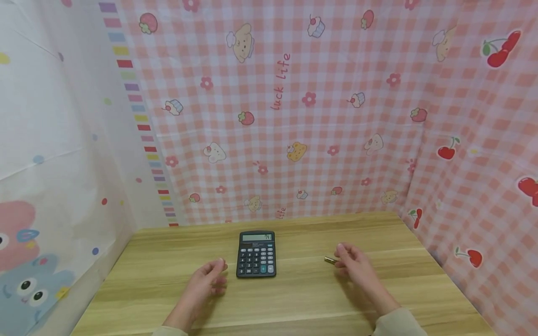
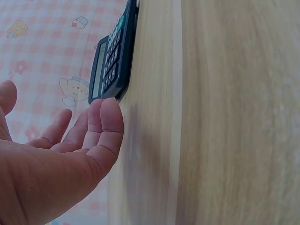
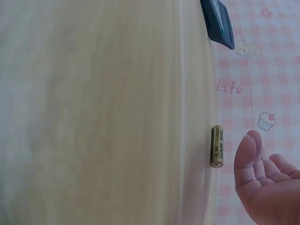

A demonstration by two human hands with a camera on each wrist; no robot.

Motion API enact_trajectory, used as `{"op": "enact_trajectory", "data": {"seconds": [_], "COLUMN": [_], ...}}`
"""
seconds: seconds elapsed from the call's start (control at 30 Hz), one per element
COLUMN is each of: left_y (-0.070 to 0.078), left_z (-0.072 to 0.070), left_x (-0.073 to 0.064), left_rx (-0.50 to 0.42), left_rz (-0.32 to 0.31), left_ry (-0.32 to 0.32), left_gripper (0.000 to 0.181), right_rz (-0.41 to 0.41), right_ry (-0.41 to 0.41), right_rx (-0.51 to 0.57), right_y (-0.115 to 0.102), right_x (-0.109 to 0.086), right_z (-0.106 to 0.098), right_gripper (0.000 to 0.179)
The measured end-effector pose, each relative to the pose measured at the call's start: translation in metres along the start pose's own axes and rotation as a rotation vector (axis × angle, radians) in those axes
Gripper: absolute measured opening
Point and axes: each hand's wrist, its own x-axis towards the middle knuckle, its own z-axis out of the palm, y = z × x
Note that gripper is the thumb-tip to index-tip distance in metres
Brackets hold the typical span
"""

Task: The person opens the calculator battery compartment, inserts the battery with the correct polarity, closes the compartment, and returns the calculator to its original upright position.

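Observation:
A black desk calculator point(image 1: 256, 254) lies face up on the wooden table, with digits showing on its display. My left hand point(image 1: 205, 281) hovers just to its left, fingers relaxed and holding nothing. In the left wrist view the fingertips point(image 2: 111, 110) overlap the calculator's lower corner. On the right, a gold and black battery point(image 3: 217, 146) lies on the tabletop. Close beside it is my right hand point(image 1: 356, 268), fingers loosely bent with nothing in them. The right wrist view shows a gap between those fingers point(image 3: 245, 157) and the battery.
The wood-grain table point(image 1: 302, 303) reaches back to a pink checked cloth point(image 1: 269, 140) hung behind it. A white printed cloth point(image 1: 63, 154) hangs along the left side. More checked cloth with cherries point(image 1: 475, 186) borders the right edge.

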Motion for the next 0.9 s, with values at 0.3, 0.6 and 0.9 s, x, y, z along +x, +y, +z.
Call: {"op": "enact_trajectory", "data": {"seconds": [0.3,0.6,0.9], "left_y": [-0.001,0.002,0.0], "left_z": [0.003,0.008,0.01], "left_x": [0.0,-0.001,0.004], "left_rx": [0.007,0.004,0.0], "left_rz": [-0.005,-0.017,-0.035], "left_ry": [-0.013,-0.017,-0.03], "left_gripper": [0.083,0.085,0.084], "right_rz": [-0.005,-0.011,-0.01], "right_ry": [-0.016,-0.028,-0.026], "right_rx": [0.009,0.004,0.017], "right_y": [-0.004,-0.007,-0.01], "right_x": [-0.003,-0.001,0.002], "right_z": [0.01,0.021,0.036], "right_gripper": [0.063,0.062,0.06]}}
